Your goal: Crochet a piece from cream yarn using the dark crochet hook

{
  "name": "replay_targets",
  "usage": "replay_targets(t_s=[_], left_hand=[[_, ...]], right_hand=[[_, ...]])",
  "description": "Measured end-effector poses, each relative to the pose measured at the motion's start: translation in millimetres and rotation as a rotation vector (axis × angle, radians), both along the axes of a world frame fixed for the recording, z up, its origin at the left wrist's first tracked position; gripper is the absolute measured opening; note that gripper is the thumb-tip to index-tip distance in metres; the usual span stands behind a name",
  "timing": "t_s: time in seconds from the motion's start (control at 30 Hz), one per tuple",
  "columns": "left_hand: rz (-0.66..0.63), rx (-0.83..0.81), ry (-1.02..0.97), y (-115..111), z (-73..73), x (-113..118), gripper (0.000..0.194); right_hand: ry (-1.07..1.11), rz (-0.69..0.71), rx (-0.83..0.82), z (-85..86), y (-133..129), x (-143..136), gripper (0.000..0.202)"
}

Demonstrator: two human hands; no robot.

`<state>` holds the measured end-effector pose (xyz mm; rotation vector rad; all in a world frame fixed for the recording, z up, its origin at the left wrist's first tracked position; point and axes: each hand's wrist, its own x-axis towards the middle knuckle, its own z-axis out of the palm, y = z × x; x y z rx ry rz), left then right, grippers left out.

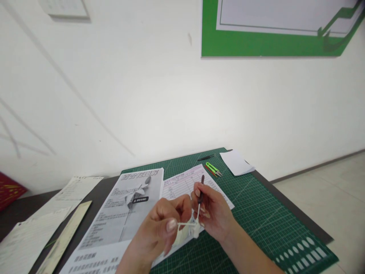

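Observation:
A crochet hook with a dark brown handle (201, 192) is gripped in my right hand (218, 213), its thin metal shaft pointing down. At the hook's lower end hangs a small piece of white crochet work (196, 230). My left hand (158, 230) is closed, with thumb and fingers pinched on white yarn (186, 224) that runs taut across to the hook. Below the fingers, more pale yarn (181, 236) shows in part; the left hand hides the rest. Both hands are over printed sheets, close together.
A sheet with a flower picture (137, 190) and a lined chart (185, 182) lie on the green cutting mat (248, 205). Green thread snips (212, 168), a dark pen-like tool (207, 157) and white paper (236, 161) are farther back. A pale ruler (67, 236) rests at left.

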<state>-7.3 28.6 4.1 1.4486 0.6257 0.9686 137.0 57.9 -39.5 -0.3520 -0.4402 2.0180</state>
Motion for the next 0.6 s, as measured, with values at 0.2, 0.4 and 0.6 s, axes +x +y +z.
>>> replay_targets(t_s=[0.2, 0.4, 0.6], left_hand=[[-0.027, 0.045, -0.163, -4.6, -7.2, 8.6, 0.036], [0.266, 0.416, 0.305, -10.5, 0.0, 6.4, 0.055], [0.593, 0.570, 0.465, -20.5, 1.1, 8.6, 0.054]], right_hand=[[0.010, -0.043, -0.022, 4.6, -1.3, 0.5, 0.024], [0.001, -0.175, -0.031, 8.4, -2.2, 3.8, 0.024], [-0.016, -0.312, -0.005, 11.9, -2.4, 3.2, 0.026]])
